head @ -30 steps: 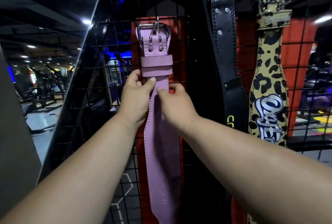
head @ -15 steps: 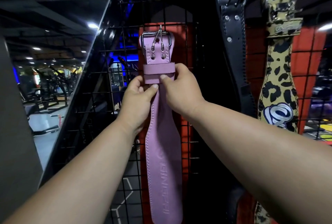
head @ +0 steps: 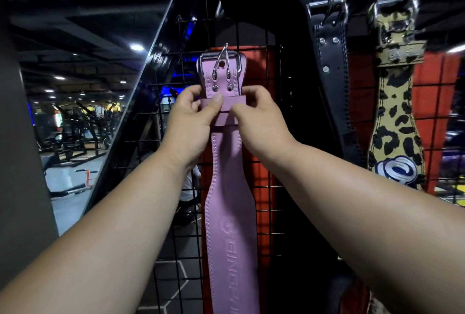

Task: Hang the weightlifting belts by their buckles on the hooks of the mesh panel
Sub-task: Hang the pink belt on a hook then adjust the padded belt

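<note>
Pink belt [head: 230, 188] hangs vertically against the mesh panel [head: 266, 152], buckle [head: 221, 63] uppermost. Left hand [head: 190, 122] and right hand [head: 261, 122] pinch its keeper loop directly below the buckle; the hook is not discernible.

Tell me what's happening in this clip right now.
A person is hanging a pink belt on a black mesh panel. The left hand and right hand pinch its keeper loop just below the silver buckle. A black belt and a leopard-print belt hang to the right. Whether the pink belt's buckle sits on a hook is unclear.
</note>
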